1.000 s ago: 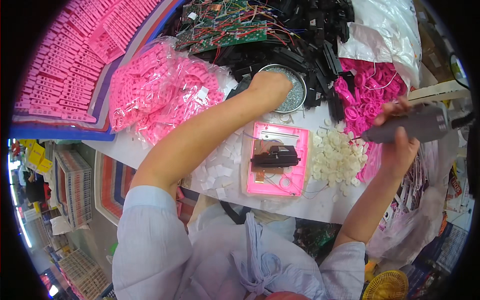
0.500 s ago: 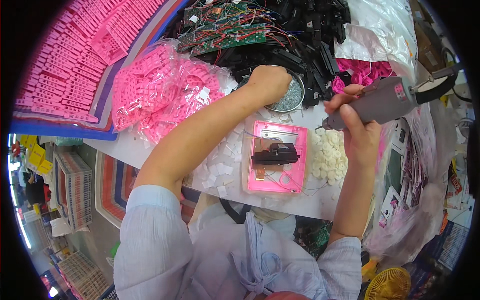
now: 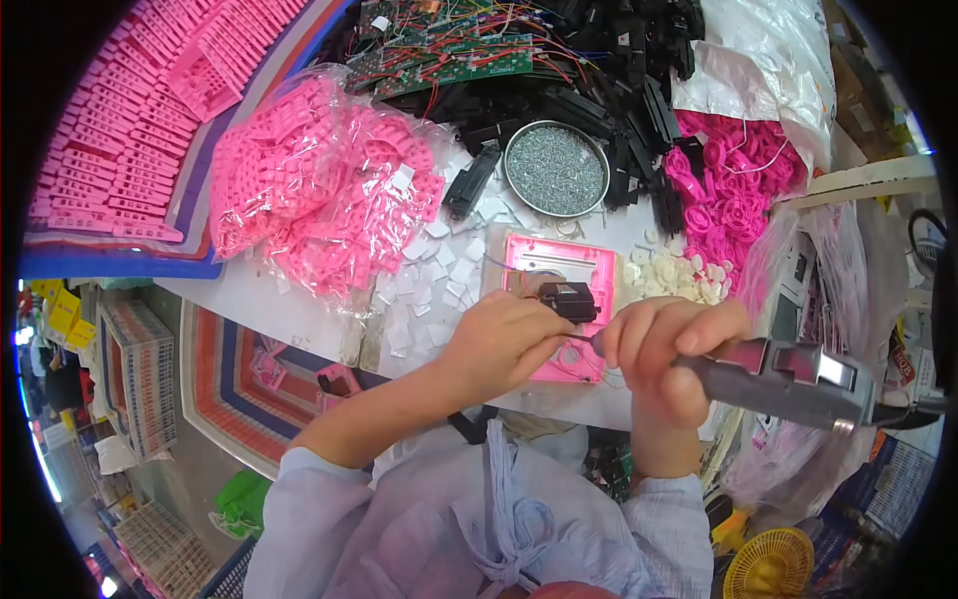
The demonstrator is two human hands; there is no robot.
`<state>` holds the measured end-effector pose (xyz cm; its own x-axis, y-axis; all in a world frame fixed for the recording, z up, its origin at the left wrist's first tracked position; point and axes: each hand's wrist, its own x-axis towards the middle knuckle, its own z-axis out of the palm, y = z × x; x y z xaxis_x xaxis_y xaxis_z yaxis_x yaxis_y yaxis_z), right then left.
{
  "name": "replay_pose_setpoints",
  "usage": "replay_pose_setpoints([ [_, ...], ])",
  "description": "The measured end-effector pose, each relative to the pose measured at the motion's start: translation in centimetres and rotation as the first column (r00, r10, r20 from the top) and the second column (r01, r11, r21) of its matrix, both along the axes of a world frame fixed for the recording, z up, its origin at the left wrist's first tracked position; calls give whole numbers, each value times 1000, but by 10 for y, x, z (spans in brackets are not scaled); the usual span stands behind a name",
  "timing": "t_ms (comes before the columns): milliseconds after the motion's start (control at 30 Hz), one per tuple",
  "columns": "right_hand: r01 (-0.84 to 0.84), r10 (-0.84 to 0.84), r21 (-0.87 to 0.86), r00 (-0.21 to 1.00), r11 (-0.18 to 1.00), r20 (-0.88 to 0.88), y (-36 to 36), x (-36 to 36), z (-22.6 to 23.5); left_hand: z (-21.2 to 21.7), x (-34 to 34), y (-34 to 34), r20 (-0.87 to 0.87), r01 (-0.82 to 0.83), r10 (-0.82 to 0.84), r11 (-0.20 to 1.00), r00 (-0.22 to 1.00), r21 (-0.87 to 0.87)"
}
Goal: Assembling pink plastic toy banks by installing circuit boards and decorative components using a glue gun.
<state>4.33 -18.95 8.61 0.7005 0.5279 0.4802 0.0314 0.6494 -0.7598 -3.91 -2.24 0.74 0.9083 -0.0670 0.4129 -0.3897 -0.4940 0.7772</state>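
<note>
A pink plastic casing (image 3: 604,268) lies on the table in front of me, with a black box-shaped part (image 3: 571,299) and thin wires in it. My right hand (image 3: 671,349) grips a grey electric screwdriver (image 3: 783,384), held nearly level with its bit pointing left over the casing. The thumb and fingers of my left hand (image 3: 507,341) are pinched together at the tip of that bit. Whatever sits between these fingertips is too small to make out. Beyond the casing stands a round metal dish (image 3: 559,214) of small silvery screws.
White round pieces (image 3: 664,278) are heaped right of the casing, white paper bits (image 3: 439,275) left of it. Bagged pink parts (image 3: 299,180), green circuit boards (image 3: 459,65), black parts (image 3: 649,120) and magenta parts (image 3: 728,180) crowd the far side.
My left hand has come back from the screw dish to the screwdriver's tip. My right hand has brought the screwdriver nearer and leftward, down over the casing.
</note>
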Motion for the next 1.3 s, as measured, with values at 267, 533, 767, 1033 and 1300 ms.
replay_pose_setpoints([
  [267, 57, -57, -42, 998, 997, 0, 3, -6, 4, -3, -4, 2, -25, -11, 10, 998, 1000, -59],
  [533, 6, -5, -51, 1000, 999, 21, 9, -6, 2, -9, -5, 5, 99, -87, 89, 996, 991, -26],
  [767, 64, -61, -33, 994, 997, 91, 13, 8, -25, -10, -10, 9, -5, -271, 282, 927, 960, 259],
  [1033, 61, -50, -93, 992, 994, 114, 26, 13, -47, -38, -7, 18, 15, -179, 185, 925, 983, 336],
  [1300, 50, -39, -105, 994, 993, 104, 33, 14, -53, -42, -5, 22, -26, -147, 163, 936, 986, 320],
])
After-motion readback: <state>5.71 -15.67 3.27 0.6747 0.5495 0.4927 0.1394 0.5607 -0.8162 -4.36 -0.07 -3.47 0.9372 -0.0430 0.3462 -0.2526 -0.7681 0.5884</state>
